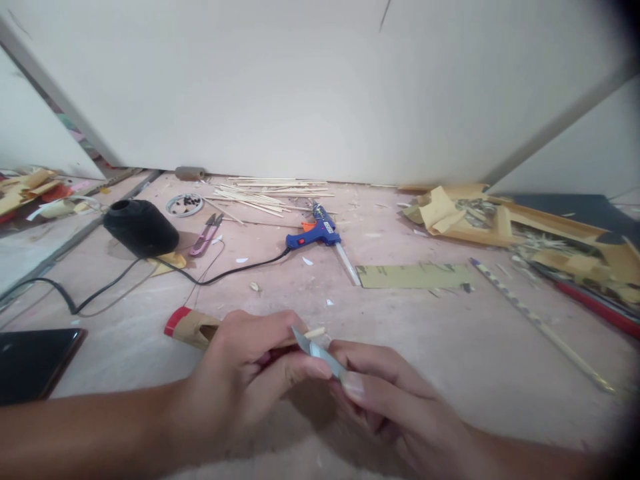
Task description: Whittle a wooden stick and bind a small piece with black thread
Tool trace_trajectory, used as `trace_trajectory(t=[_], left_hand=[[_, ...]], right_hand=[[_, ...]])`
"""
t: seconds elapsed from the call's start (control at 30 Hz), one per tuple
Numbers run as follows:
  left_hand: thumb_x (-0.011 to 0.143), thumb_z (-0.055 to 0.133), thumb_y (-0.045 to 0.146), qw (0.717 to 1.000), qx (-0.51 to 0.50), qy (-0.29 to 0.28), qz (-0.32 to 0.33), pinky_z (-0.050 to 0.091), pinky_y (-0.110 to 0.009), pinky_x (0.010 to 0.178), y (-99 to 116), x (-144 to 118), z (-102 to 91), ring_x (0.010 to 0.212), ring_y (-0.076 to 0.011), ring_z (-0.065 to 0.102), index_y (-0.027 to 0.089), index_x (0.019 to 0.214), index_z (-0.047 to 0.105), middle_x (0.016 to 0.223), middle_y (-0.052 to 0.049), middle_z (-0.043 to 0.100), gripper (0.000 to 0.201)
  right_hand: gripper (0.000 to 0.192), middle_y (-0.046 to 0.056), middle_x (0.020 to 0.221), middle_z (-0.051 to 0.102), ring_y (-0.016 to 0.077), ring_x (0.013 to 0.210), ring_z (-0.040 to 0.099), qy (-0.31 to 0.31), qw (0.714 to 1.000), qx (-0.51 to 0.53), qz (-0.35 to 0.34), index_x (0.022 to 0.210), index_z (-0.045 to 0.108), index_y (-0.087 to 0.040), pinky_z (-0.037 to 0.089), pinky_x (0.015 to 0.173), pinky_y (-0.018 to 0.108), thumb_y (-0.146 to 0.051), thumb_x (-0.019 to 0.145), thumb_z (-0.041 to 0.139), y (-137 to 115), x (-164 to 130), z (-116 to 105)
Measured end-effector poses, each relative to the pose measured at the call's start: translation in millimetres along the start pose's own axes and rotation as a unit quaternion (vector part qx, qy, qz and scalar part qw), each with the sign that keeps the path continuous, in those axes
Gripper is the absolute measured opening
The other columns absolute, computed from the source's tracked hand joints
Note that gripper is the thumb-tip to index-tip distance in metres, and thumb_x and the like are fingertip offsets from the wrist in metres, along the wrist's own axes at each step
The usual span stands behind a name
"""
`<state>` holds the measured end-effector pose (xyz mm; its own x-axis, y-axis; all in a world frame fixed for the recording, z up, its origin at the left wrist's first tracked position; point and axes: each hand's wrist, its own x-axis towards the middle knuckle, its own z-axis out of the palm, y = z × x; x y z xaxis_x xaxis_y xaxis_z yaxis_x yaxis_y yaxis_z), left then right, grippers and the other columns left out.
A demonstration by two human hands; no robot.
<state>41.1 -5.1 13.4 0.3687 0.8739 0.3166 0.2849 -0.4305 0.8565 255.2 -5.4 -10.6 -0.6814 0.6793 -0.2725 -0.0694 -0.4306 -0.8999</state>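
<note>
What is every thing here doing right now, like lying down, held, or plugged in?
left hand: closed on a thin wooden stick
right hand: gripping a blade, its edge at the stick
glue gun: lying on its side, cord attached
snips: lying flat, untouched
phone: screen dark
stick pile: loose by the wall

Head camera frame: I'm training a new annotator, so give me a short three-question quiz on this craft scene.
1. True or false: the blue glue gun lies on the floor, apart from both hands.
2. Which hand holds the thin metal blade? A) left hand B) right hand C) neither
3. Fill in: the left hand grips a thin wooden ____ whose tip pokes out beside the blade.

Key
1. True; it rests by the pile of wooden sticks.
2. B; its fingers pinch the blade.
3. stick
</note>
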Motion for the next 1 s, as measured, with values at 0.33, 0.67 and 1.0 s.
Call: trace_trajectory(t=[0.33, 0.67, 1.0], left_hand=[[0.096, 0.066, 0.025, 1.000, 0.004, -0.005, -0.008, 0.037, -0.019, 0.048, 0, 0, -0.6, 0.050, -0.0079, 0.049, 0.019, 0.074, 0.061, 0.057, 0.006, 0.056, 0.023], [0.104, 0.047, 0.026, 0.999, -0.026, -0.031, -0.028, 0.035, -0.023, 0.052, 3, -3, -5.0, 0.053, -0.0102, 0.046, 0.019, 0.095, 0.059, 0.063, 0.004, 0.052, 0.016], [0.103, 0.049, 0.018, 1.000, -0.014, -0.014, -0.002, 0.042, -0.021, 0.054, 2, -2, -6.0, 0.055, -0.0099, 0.052, 0.021, 0.080, 0.059, 0.062, 0.004, 0.055, 0.024]], right_hand=[[0.053, -0.002, 0.069, 0.037, 0.0131, 0.066, 0.035, 0.003, 0.999, -0.047, 0.002, 0.068, 0.042, -0.020, 0.032, 0.060, 0.025, -0.065, 0.091, 0.061, -12, -3, 4], [0.035, -0.003, 0.070, 0.042, 0.0112, 0.065, 0.037, 0.028, 0.995, -0.086, -0.047, 0.078, 0.054, -0.018, 0.032, 0.058, 0.024, -0.046, 0.098, 0.059, -11, -1, 0], [0.033, -0.003, 0.069, 0.042, 0.0110, 0.064, 0.039, 0.025, 0.992, -0.107, -0.057, 0.078, 0.052, -0.019, 0.032, 0.059, 0.024, -0.042, 0.100, 0.058, -12, 0, -1]])
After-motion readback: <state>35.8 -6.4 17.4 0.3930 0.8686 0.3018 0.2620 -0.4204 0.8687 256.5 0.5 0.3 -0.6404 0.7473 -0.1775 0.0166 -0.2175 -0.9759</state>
